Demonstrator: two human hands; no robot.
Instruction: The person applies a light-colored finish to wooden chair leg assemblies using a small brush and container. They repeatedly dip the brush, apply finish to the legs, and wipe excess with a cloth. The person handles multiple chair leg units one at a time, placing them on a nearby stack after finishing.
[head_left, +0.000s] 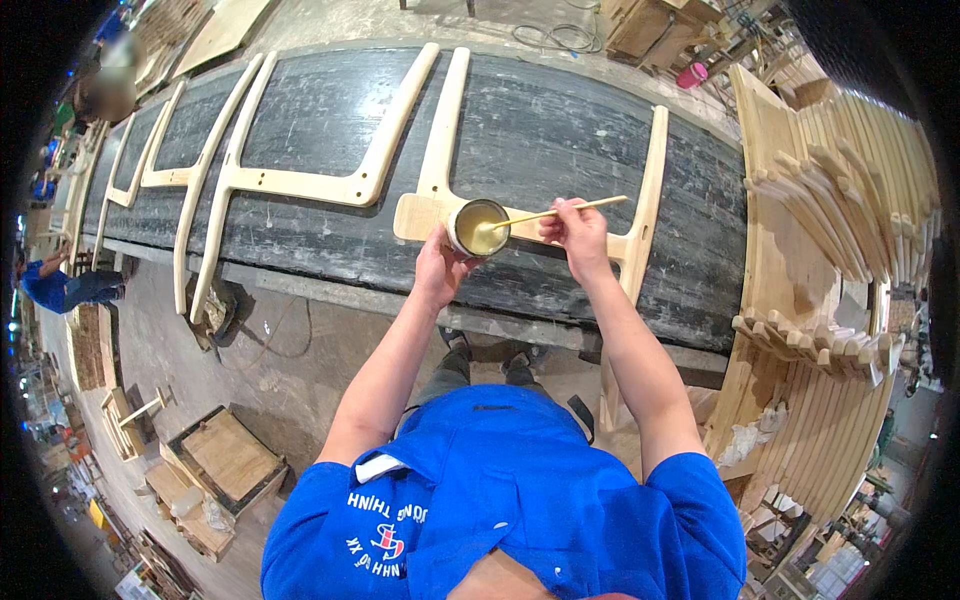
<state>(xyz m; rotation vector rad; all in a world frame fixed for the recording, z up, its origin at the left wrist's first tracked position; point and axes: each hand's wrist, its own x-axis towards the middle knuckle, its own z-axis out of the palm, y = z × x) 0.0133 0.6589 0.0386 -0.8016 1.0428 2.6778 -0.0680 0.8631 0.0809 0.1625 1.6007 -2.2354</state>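
My left hand point(440, 262) grips a small round can point(476, 227) of yellowish glue, held over the near edge of a dark workbench point(560, 130). My right hand point(575, 228) pinches a thin wooden stick point(560, 210) whose left tip dips into the can. Beneath both hands lies a pale wooden chair-frame part point(440, 150), with a long upright and a crossbar running right to another upright point(652, 160).
Two more pale frame parts point(300, 183) lie further left on the bench. A stack of several curved wooden pieces point(830, 210) stands at the right. Wooden crates point(225, 455) sit on the floor at lower left. A person in blue point(60, 285) works at far left.
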